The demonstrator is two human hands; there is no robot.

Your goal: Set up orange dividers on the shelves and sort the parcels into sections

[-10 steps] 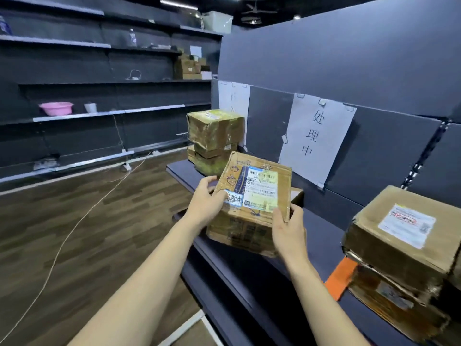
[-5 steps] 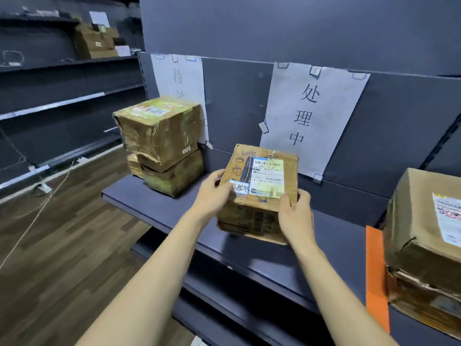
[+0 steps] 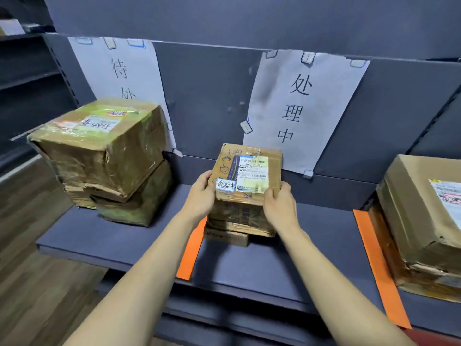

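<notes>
While half a second ago it was tilted above the shelf, the labelled parcel [image 3: 245,181] now sits on a flatter carton [image 3: 225,237] | left hand [image 3: 200,196] and right hand [image 3: 279,206] grip its sides | orange divider [image 3: 190,253] under left wrist | second divider [image 3: 376,260] right of right hand.

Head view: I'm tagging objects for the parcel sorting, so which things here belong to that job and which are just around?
Job:
- left hand, right hand gripping held parcel
- orange dividers
- left stack, right stack
- section signs
- shelf

Around:
- wood floor
</notes>
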